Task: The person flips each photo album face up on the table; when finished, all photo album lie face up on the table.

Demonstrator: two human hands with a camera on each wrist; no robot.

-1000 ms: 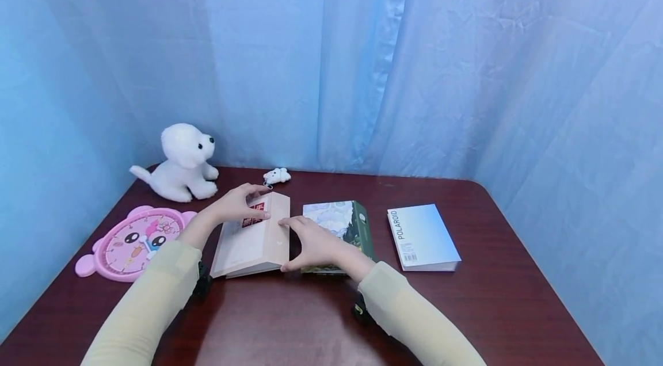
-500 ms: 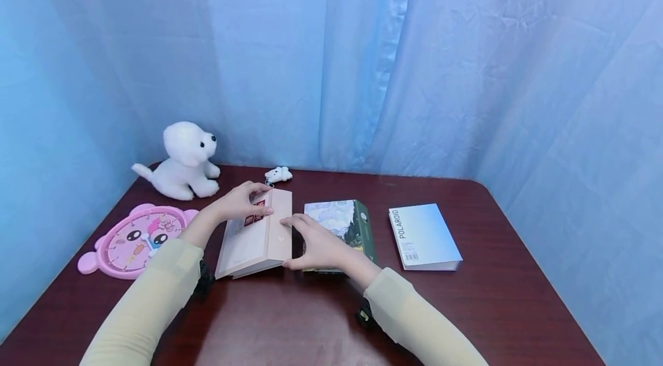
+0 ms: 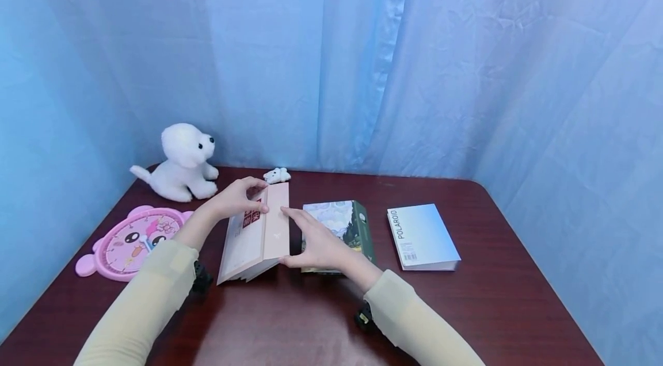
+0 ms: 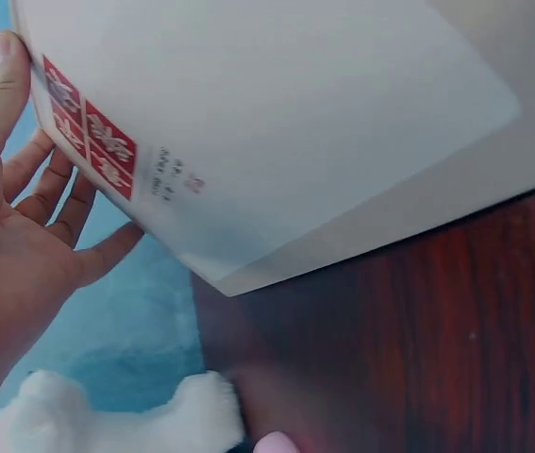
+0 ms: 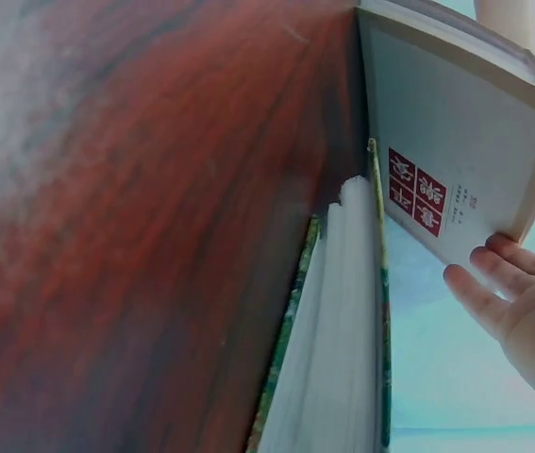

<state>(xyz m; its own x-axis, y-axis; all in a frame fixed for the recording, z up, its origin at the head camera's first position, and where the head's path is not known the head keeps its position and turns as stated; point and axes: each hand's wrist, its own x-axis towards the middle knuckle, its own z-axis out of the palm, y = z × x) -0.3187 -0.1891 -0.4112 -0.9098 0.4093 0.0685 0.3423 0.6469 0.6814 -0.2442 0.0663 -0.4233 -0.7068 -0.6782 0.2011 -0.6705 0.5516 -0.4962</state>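
The cream book with a red label (image 3: pixel 248 236) leans tilted on the table, its spine raised towards the right. My left hand (image 3: pixel 235 199) grips its upper edge, the thumb on the spine side and the fingers at the far end. My right hand (image 3: pixel 323 245) holds the spine side, thumb at the near corner and fingers farther up. In the left wrist view the cover (image 4: pixel 324 123) slants beside the left hand (image 4: pixel 31 255). The right wrist view shows the right hand's fingers against the other cover (image 5: pixel 465 142).
A green illustrated book (image 3: pixel 331 219) lies just right of the held one, partly behind the right hand. Farther right is a blue-white POLAROID book (image 3: pixel 422 236). On the left are a pink clock (image 3: pixel 126 245) and a white plush dog (image 3: pixel 183 164); a small white plush (image 3: pixel 277 175) is behind.
Both hands have raised the cream book's spine side, so it stands more steeply tilted than before, with its pages fanning at the near end. The other objects keep their places.
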